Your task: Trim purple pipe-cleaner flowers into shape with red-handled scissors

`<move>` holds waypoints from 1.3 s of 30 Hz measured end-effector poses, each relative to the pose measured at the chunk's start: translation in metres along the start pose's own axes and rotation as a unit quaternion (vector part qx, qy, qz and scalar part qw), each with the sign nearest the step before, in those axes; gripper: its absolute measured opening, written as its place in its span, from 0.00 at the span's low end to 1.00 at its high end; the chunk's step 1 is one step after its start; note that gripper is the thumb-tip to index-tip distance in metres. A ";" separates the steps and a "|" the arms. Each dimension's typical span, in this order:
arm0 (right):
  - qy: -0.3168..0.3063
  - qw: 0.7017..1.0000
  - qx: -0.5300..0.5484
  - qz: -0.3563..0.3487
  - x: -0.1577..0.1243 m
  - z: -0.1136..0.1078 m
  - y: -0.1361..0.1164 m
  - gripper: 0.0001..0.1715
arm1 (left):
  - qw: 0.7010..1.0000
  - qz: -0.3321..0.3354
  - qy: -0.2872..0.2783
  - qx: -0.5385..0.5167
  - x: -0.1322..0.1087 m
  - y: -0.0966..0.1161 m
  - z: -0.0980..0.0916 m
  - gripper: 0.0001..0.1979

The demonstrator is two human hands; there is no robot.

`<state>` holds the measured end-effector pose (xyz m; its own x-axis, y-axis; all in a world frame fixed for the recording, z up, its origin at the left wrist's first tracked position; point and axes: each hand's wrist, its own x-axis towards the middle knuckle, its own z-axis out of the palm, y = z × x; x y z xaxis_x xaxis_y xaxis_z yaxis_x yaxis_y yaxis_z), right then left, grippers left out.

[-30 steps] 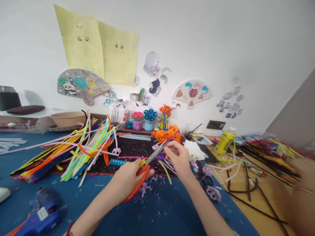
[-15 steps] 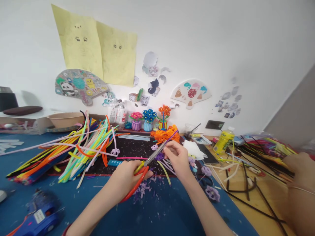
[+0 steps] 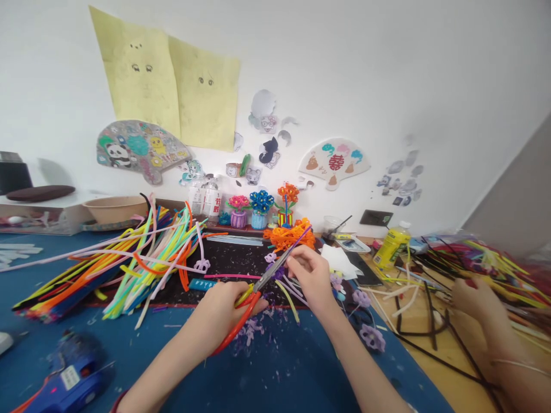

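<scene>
My left hand [image 3: 228,310] grips a pair of scissors [image 3: 236,338] with red and yellow handles. Their blades point up and right, lying along a dark purple pipe cleaner [image 3: 303,234] beside my other hand. My right hand [image 3: 309,272] pinches that pipe cleaner between thumb and fingers; its upper end sticks out past the fingertips. Just left of those fingers shows a dark purple fuzzy bunch [image 3: 278,273], partly covered by the blades. Purple fuzz scraps [image 3: 251,331] are scattered on the blue mat [image 3: 275,384] below.
Colourful pipe cleaner bundles [image 3: 146,252] lie left. A blue glue gun [image 3: 69,373] sits front left. Lilac flowers [image 3: 372,338] lie right of my forearm. A yellow bottle [image 3: 392,246] stands at right, near another person's hand [image 3: 477,301]. Potted pipe cleaner flowers [image 3: 261,209] line the back.
The scissor blades look slightly closer together. My hands stay nearly in place. At right, the other person's hand has moved left, over the wooden table.
</scene>
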<state>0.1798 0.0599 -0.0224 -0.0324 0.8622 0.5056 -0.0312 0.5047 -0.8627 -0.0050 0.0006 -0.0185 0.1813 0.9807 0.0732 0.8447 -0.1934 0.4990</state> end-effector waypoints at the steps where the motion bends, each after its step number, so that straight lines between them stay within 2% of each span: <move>1: -0.001 1.000 0.001 -0.001 0.000 0.000 0.000 0.08 | 1.000 0.000 -0.002 0.001 0.000 0.000 0.000 0.21; 7: 0.003 1.000 0.003 -0.001 0.000 -0.001 -0.003 0.07 | 1.000 -0.013 -0.001 0.029 -0.003 0.001 0.001 0.20; 15: -0.038 0.999 -0.031 -0.005 -0.004 0.003 -0.005 0.07 | 0.998 -0.012 -0.021 0.054 -0.004 0.004 0.001 0.19; 21: 0.003 1.000 -0.007 -0.002 0.000 -0.002 -0.005 0.07 | 0.999 -0.011 -0.006 -0.031 -0.006 0.004 0.002 0.15; 25: 0.012 1.000 0.001 -0.008 0.000 -0.004 -0.006 0.06 | 0.999 -0.021 0.023 -0.028 -0.003 0.007 0.001 0.15; 39: 0.006 0.999 -0.027 -0.020 0.000 -0.005 -0.006 0.06 | 1.000 0.018 -0.003 -0.013 -0.002 0.013 0.000 0.17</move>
<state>0.1847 0.0575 -0.0172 -0.0202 0.8414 0.5401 0.0220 0.5404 -0.8411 0.0055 -0.0035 -0.0124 0.2138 0.9731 0.0854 0.8245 -0.2267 0.5184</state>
